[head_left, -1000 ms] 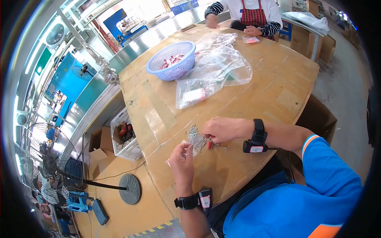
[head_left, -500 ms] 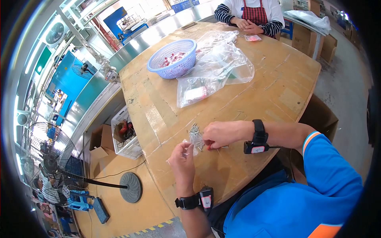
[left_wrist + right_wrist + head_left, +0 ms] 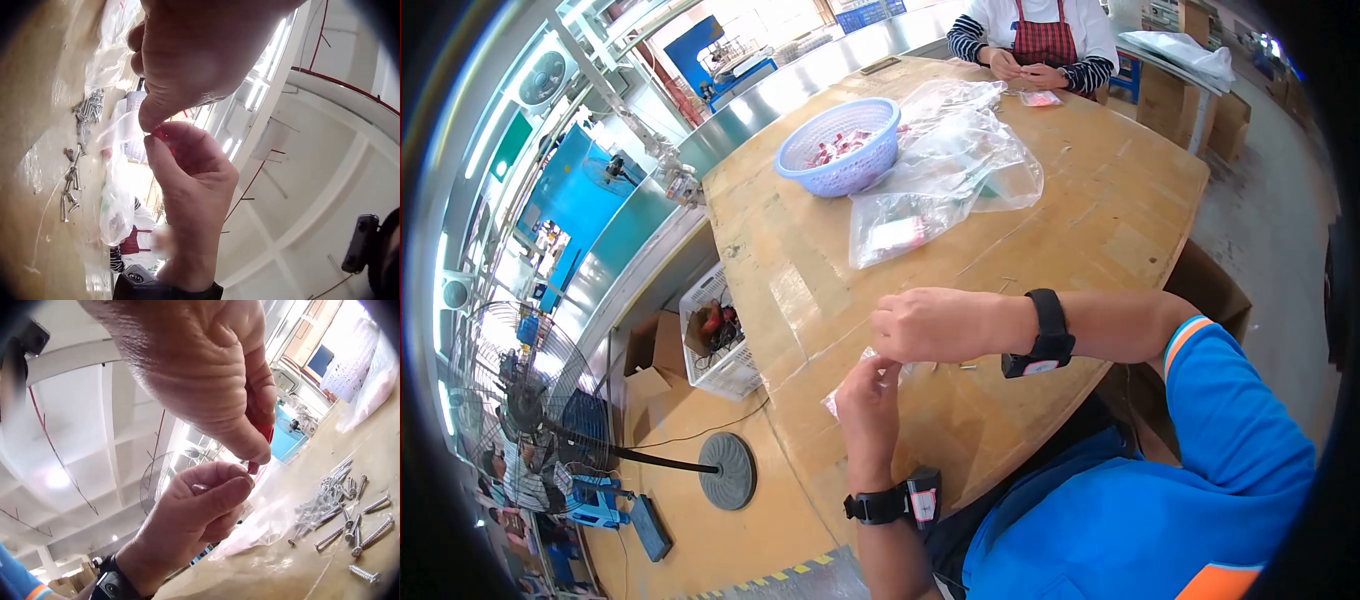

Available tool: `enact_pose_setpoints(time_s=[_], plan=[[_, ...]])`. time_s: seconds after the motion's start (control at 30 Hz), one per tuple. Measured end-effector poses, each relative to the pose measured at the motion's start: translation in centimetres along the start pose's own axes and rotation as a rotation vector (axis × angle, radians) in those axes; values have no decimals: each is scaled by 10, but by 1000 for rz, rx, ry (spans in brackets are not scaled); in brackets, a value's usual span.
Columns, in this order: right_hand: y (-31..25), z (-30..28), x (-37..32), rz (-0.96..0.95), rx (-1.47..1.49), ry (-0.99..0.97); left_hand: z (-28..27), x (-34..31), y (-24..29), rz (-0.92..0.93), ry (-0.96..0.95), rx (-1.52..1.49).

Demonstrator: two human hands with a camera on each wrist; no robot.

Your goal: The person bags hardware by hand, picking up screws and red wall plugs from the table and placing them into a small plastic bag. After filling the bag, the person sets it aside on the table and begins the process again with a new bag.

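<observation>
My left hand (image 3: 868, 408) is raised over the table and pinches a thin clear plastic bag (image 3: 833, 402). Right above its fingertips, my right hand (image 3: 945, 325) pinches a small red piece (image 3: 252, 467), mostly covered by the fingers. Both hands meet at the fingertips in the two wrist views. A heap of silvery screws (image 3: 325, 500) lies on the table below the hands, with several loose screws (image 3: 74, 187) beside it. In the head view the right hand hides most of that heap.
Farther back stands a lavender basket (image 3: 855, 180) with small red-and-white pieces in it. Large clear plastic bags (image 3: 990, 165) spread beside it on the wooden table (image 3: 1090, 200). Across the table sits a person in a checked apron (image 3: 1040, 42). A fan (image 3: 520, 400) stands at left.
My right hand went down to a red piece by the screws, took it, and has lifted it leftward to my left hand. The person opposite has brought both hands together.
</observation>
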State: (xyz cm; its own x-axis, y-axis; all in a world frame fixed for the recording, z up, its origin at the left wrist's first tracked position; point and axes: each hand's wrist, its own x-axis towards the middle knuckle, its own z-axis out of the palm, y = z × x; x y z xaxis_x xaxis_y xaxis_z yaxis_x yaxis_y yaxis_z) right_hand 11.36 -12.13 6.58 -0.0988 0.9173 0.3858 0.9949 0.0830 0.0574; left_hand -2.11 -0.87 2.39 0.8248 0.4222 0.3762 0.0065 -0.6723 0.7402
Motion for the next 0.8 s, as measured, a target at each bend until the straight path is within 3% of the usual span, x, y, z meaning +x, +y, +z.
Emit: enact_pose_setpoints(time_s=[0.17, 0.27, 0.37, 0.47, 0.57, 0.67, 0.8], plan=[[1, -14, 3, -113, -22, -99, 3, 0, -8, 76, 49, -13], [13, -9, 2, -4, 405, 47, 3, 1, -6, 64, 31, -32], [14, -15, 2, 290, 737, 123, 2, 0, -7, 47, 30, -25], [11, 1, 1, 299, 889, 280, 5, 0, -13, 38, 68, -59], [0, 7, -3, 334, 923, 185, 4, 0, -8, 38, 86, -76], [-4, 12, -4, 209, 848, 224, 5, 1, -5, 37, 91, -89], [-4, 8, -4, 287, 886, 202, 4, 1, -9, 73, 97, -57]])
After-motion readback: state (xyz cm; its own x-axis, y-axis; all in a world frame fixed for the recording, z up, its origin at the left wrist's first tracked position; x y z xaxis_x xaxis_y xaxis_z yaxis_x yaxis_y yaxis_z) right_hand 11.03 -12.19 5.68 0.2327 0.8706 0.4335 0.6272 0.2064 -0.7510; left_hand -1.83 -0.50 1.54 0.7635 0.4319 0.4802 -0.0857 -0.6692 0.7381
